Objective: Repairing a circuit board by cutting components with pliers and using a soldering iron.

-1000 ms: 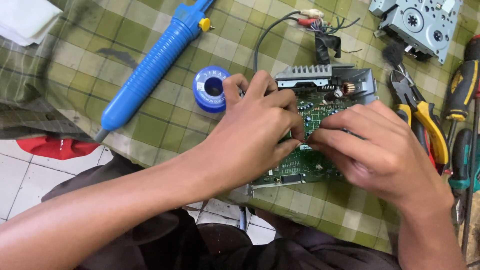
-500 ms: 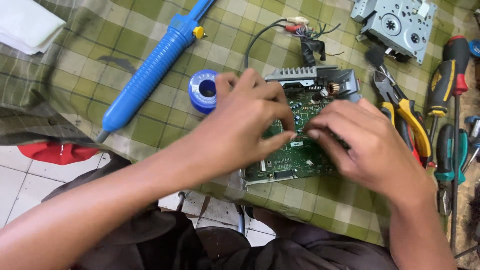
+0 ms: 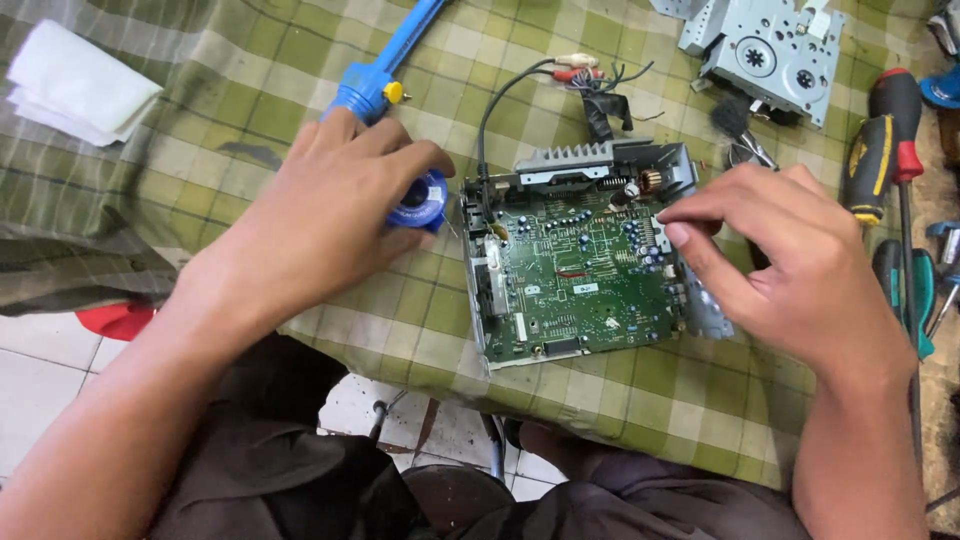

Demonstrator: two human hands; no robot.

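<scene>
Fingers [image 3: 420,160] around blue solder spool [image 3: 418,203]

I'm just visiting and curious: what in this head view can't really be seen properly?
- Blue spool: mostly covered by the left hand.
- Blue pump tool: its top is cut off by the upper edge.
- Circuit board: its small parts are too tiny to identify; the right hand hides its right edge.
- Screwdrivers: partly cut off at the right edge.
</scene>
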